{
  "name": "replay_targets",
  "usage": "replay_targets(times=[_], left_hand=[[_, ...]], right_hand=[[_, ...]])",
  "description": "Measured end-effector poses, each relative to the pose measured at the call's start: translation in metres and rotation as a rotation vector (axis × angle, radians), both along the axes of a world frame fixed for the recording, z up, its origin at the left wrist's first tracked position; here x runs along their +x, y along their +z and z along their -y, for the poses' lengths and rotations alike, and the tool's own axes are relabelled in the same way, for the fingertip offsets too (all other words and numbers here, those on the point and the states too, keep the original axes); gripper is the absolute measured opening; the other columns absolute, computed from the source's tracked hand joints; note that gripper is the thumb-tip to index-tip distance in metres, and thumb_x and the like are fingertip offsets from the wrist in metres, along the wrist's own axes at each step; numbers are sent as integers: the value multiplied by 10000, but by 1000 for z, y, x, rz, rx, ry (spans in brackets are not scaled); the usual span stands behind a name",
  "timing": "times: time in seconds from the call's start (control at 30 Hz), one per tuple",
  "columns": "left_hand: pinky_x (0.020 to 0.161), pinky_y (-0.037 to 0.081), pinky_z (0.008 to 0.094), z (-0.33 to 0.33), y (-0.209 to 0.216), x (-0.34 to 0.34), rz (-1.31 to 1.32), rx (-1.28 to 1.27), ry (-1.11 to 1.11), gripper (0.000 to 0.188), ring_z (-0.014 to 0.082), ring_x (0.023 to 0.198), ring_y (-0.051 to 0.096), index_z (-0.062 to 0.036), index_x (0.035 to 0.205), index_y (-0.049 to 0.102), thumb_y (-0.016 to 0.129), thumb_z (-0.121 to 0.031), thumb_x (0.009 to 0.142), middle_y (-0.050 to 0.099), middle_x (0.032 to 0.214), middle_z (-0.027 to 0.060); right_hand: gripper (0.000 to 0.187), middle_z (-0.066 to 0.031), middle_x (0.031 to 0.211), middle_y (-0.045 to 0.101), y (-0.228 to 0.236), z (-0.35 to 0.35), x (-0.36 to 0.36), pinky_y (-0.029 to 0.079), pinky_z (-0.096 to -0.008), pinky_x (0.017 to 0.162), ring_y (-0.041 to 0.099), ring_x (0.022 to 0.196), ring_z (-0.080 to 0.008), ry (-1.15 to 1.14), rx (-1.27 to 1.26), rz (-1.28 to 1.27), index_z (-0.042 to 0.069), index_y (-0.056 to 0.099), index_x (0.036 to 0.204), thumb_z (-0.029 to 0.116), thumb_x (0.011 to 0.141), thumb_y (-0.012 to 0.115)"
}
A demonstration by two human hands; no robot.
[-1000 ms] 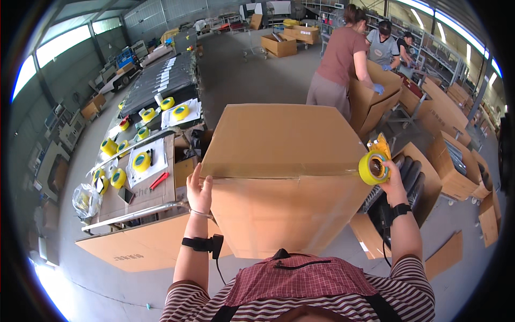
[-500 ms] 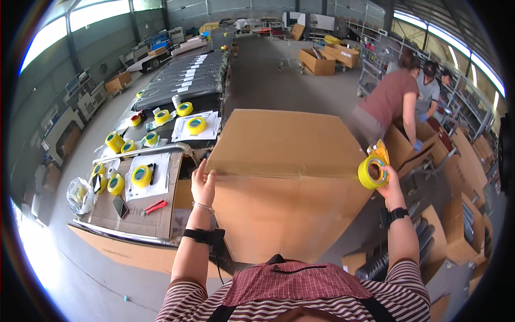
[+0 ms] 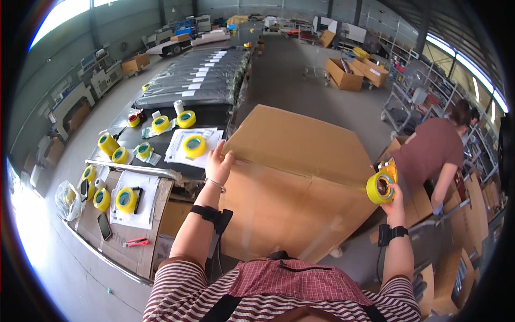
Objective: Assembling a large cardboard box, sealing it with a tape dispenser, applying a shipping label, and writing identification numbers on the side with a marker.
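Large brown cardboard box stands right in front of the person, top flaps closed. Left hand lies flat on the box's left top edge, fingers spread, holding nothing. Right hand has its grip closed round a yellow tape dispenser roll, pressed against the box's right corner. Left of the box, a counter carries yellow tape rolls on white paper sheets. Another person in a brown shirt bends over cartons at right.

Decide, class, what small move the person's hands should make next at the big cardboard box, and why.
Probably draw the tape roll in the right hand along the box edge: it sits at the right corner while the left hand steadies the opposite edge.
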State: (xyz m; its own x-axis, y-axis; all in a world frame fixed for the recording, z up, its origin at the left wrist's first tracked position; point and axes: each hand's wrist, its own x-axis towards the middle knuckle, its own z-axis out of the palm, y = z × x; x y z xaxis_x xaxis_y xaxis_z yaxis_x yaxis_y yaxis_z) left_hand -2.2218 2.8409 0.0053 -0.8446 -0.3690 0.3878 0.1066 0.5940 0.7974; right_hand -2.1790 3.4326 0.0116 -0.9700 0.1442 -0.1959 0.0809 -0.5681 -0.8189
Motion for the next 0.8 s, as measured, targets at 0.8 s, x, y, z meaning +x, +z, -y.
replay_targets(times=[0.8], left_hand=[[771,474,309,32,-8,-496,-197,243,0,544,193,820,571,-101,1345,534,618,-248,828,553,932,95]], right_hand=[[418,-90,1115,643,30,4,-519,503,-365,931,629,1038,-228,71,59,-141,32,551,1199,178,810,595]])
